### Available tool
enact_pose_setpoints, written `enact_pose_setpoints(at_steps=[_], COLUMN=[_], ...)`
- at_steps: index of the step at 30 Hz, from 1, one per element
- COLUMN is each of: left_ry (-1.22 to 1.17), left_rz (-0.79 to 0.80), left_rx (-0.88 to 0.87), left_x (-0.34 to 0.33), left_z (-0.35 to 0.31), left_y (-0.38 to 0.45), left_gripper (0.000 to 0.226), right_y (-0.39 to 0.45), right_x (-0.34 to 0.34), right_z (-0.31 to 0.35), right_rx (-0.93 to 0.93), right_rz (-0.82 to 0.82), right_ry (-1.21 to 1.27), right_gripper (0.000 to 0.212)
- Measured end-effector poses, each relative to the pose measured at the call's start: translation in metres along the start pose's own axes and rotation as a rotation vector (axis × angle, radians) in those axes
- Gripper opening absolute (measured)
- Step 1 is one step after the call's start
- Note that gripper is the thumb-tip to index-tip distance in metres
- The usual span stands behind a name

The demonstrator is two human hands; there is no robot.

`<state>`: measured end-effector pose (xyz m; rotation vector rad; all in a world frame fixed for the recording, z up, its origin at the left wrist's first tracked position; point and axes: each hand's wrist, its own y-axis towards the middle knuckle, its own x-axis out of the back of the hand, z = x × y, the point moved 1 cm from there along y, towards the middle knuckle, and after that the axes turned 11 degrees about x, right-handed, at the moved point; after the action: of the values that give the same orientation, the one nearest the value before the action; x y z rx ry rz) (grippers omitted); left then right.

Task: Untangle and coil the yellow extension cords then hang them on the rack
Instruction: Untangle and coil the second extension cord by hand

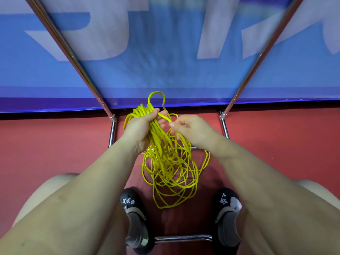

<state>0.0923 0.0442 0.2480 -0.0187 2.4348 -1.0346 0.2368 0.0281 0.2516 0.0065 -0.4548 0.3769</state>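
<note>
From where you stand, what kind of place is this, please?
Probably an indoor sports hall or event venue, though I cannot be sure. The floor is red and smooth like court flooring, a blue banner with large white letters stands along it, and a chrome metal rack rises in front.

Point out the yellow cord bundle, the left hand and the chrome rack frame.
yellow cord bundle (171, 168): head view, on the loose loops hanging below the hands.
left hand (141, 126): head view, on the back of the hand gripping the bundle.
chrome rack frame (112, 131): head view, on the left upright tube.
</note>
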Motion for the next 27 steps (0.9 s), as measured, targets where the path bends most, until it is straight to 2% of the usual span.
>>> enact_pose_setpoints(at_steps=[2,6,9,12,15,17,19,21,25,27], left_ry=[-0.022,-0.068,-0.084,-0.148,-0.262,-0.332,-0.377,-0.388,-0.321,-0.274], left_rz=[0.002,-0.022,-0.03,-0.044,0.004,0.037,0.054,0.057,0.033,0.013], left_rx=[-0.016,-0.039,-0.044,-0.044,-0.074,-0.097,-0.123,-0.137,-0.148,-0.15], left_x=[0.001,0.006,0.014,0.02,0.027,0.032,0.035,0.036,0.04,0.042], left_z=[-0.003,-0.011,-0.016,-0.02,-0.032,-0.042,-0.049,-0.051,-0.051,-0.05], left_y=[0.001,-0.001,-0.003,-0.004,-0.004,-0.005,-0.007,-0.009,-0.01,-0.01], left_gripper=[0.019,0.023,0.022,0.02,0.03,0.031,0.031,0.031,0.026,0.022], right_y=[-0.003,-0.012,-0.02,-0.025,-0.031,-0.035,-0.037,-0.035,-0.031,-0.028], right_x=[-0.004,-0.008,-0.006,-0.004,-0.008,-0.009,-0.006,-0.001,0.016,0.025], right_z=[-0.004,-0.016,-0.023,-0.035,-0.046,-0.052,-0.056,-0.058,-0.057,-0.054], right_rx=[-0.032,-0.063,-0.104,-0.153,-0.2,-0.238,-0.265,-0.277,-0.272,-0.275], right_rz=[0.121,0.321,0.388,0.413,0.543,0.606,0.565,0.483,0.277,0.174], right_ry=[-0.053,-0.12,-0.226,-0.328,-0.515,-0.565,-0.544,-0.478,-0.414,-0.349], right_gripper=[0.03,0.021,0.015,0.025,0.015,0.025,0.034,0.035,0.014,0.015])
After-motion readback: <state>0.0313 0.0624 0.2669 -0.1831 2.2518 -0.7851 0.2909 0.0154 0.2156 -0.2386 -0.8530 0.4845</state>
